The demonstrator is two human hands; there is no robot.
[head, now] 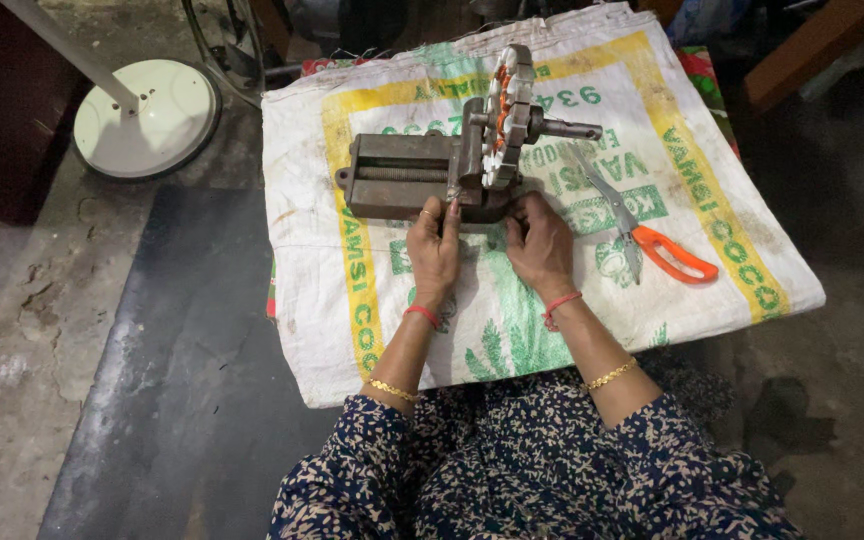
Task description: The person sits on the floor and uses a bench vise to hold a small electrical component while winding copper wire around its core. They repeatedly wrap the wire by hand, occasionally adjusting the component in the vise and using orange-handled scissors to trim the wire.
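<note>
Head view: a metal vise [407, 172] lies on a printed woven sack [372, 300] spread over the floor, its jaws clamping a round motor core [508, 115] with copper windings upright, evidently so that both hands stay free. The left hand [434, 248] presses its fingers, curled, against the vise's near edge, and the right hand [540, 243] grips the vise base just under the core; neither hand holds a loose object. Orange-handled scissors [652, 240] lie closed on the sack near the right hand, and a white round stand base [147, 118] sits well apart on the floor.
</note>
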